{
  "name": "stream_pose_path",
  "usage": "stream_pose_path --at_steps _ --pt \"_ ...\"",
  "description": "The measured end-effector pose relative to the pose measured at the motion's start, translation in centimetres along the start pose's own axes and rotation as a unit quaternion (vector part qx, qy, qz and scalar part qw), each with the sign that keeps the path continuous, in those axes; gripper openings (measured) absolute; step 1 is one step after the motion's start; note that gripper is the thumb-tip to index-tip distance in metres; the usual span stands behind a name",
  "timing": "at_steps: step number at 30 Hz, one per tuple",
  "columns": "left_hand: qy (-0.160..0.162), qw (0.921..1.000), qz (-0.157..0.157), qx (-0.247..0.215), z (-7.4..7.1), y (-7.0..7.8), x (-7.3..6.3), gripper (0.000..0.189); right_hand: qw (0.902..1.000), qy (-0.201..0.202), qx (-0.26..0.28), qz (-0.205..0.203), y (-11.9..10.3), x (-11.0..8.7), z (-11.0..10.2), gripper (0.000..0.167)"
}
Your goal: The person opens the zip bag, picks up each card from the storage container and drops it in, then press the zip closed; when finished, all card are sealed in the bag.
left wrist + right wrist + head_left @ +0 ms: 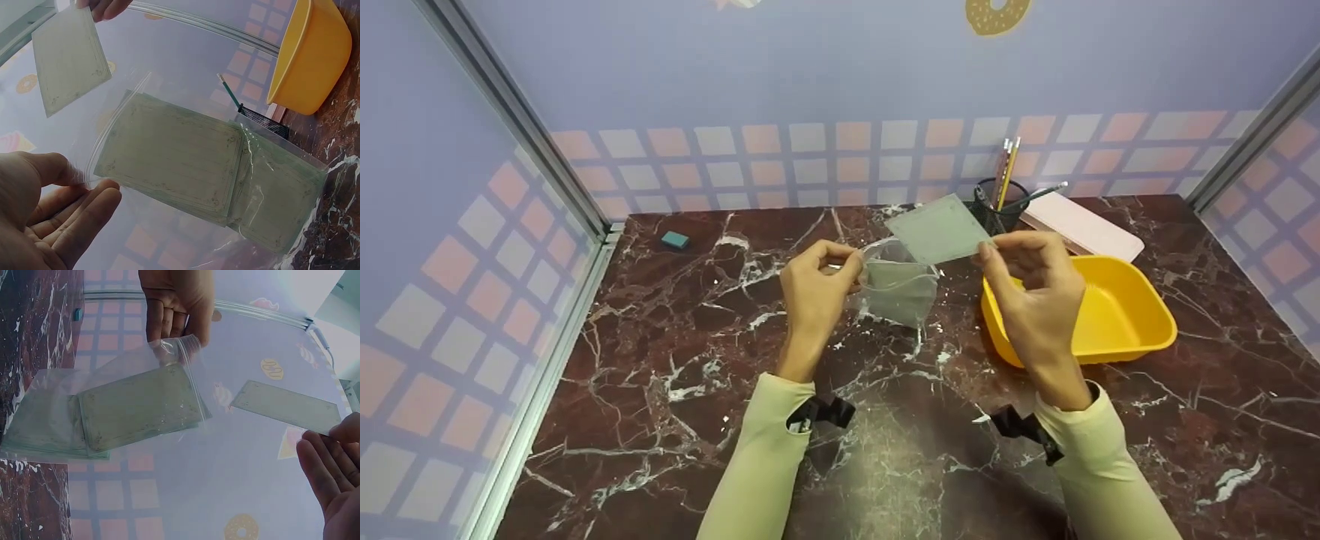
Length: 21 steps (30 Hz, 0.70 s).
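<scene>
My left hand (817,292) pinches the top edge of a clear zip bag (281,135), lifted over the marbled table. Inside the bag are several pale green paper cards (169,154) with small corner ornaments, lying in two overlapping groups. The bag's mouth, with its zip strips, faces up near my left fingertips. My right hand (1039,292) pinches one loose card (941,229) of the same kind by a corner, between thumb and fingers. That card is outside the bag, above and to the right of its mouth; the right wrist view shows a gap between them.
A yellow plastic basin (1117,307) stands on the right, partly behind my right hand. Behind it are a black mesh pen cup (1001,217) with pencils and a pale pink box-like item (1087,229). A small teal block (675,240) lies at the back left of the marbled table (660,360).
</scene>
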<state>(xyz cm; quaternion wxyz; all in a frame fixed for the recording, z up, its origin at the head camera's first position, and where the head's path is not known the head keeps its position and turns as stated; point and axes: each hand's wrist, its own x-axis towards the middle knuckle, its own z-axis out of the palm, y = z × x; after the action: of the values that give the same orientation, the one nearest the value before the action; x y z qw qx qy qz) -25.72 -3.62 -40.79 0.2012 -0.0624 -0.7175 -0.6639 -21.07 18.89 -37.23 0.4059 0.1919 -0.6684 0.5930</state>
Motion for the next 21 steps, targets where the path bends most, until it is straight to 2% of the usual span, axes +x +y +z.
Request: stream_pose_path --at_steps 6,14,21 --pt "0.002 1.0000 -0.002 -0.001 0.1 0.2 0.0 0.005 0.9986 -0.043 -0.027 -0.014 0.5 -0.4 0.5 0.014" --pt "0.000 1.0000 0.001 -0.001 0.1 0.2 -0.1 0.005 0.9916 -0.073 -0.096 -0.048 1.1 -0.6 0.5 0.016" --pt "-0.003 1.0000 -0.003 -0.006 0.2 0.3 -0.1 0.006 0.9855 -0.106 -0.112 -0.071 1.0 -0.5 0.4 0.015"
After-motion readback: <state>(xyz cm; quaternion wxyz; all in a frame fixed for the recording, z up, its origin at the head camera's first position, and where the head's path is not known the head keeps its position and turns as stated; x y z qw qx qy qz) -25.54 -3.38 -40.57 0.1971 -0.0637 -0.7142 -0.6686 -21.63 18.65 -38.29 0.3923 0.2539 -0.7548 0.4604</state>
